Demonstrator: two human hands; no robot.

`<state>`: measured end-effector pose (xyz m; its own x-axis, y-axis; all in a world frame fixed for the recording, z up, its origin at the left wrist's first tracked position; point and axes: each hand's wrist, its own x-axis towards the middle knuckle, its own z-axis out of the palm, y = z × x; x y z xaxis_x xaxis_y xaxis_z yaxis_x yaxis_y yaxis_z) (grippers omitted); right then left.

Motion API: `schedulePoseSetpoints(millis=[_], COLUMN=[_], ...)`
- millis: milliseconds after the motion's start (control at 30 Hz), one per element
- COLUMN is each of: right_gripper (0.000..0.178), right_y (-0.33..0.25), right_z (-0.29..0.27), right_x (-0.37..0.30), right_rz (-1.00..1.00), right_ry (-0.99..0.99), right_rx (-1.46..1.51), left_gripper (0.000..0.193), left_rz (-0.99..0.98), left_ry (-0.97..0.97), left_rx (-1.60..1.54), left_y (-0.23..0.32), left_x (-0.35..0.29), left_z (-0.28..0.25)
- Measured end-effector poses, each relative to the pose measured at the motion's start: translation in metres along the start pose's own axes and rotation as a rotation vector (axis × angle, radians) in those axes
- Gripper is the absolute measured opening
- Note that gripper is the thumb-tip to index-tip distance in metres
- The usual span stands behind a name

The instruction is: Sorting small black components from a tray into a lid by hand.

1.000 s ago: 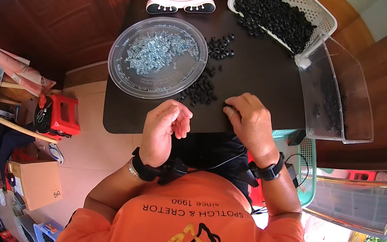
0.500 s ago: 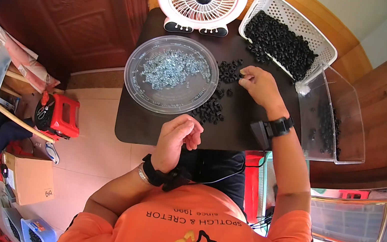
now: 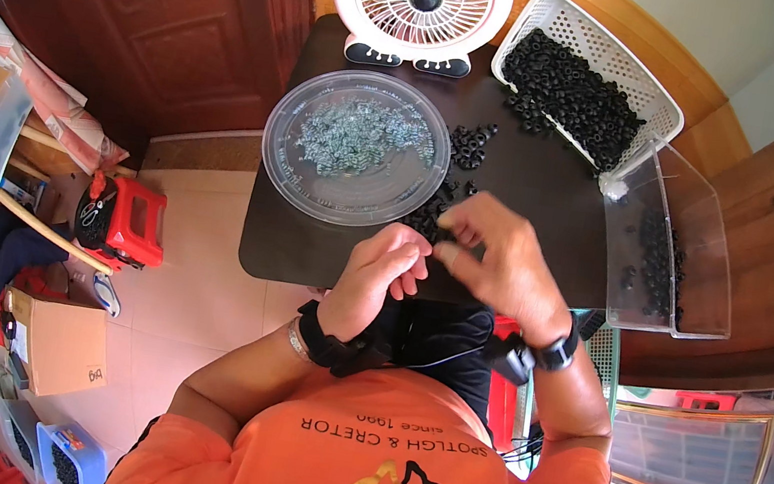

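Note:
My left hand (image 3: 380,273) is held over the table's near edge, fingers curled and thumb pressed against them; whatever they pinch is too small to make out. Close by on its right, my right hand (image 3: 503,261) has its thumb and forefinger apart, tips beside the left fingertips. No piece shows clearly between them. Small black ring-like parts (image 3: 471,144) lie loose beside a round clear plastic lid (image 3: 280,180), and more lie partly behind my hands. The lid holds a heap of tiny shiny silvery-blue pieces (image 3: 353,135).
A white perforated basket (image 3: 669,112) of black parts stands tilted at the far right. Next to it, a clear plastic bin (image 3: 708,293) holds more. A pink-white fan (image 3: 425,0) is at the table's back. On the floor are a red stool (image 3: 137,223) and a cardboard box (image 3: 66,348).
My right hand has come from the loose black parts toward me and down to my left fingertips, and its pinch has spread. My left hand has shifted slightly right. The view moved a little.

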<state>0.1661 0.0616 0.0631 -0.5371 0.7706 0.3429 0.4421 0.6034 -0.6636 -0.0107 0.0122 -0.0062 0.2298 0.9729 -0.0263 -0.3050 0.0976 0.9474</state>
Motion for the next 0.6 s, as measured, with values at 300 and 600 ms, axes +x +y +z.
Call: schedulePoseSetpoints(millis=[300,600], right_gripper=[0.023,0.008], right_y=[-0.022,-0.001], right_z=[0.015,0.014], right_x=[-0.01,0.03], right_rz=[-0.1,-0.174], right_ry=[0.01,-0.116], right_rx=[-0.096,-0.058], left_gripper=[0.022,0.023], left_rz=[0.001,0.022], left_ry=[-0.059,0.0], left_rx=[-0.095,-0.145], left_y=[-0.003,0.005], left_x=[-0.004,-0.012], left_z=[-0.002,-0.024])
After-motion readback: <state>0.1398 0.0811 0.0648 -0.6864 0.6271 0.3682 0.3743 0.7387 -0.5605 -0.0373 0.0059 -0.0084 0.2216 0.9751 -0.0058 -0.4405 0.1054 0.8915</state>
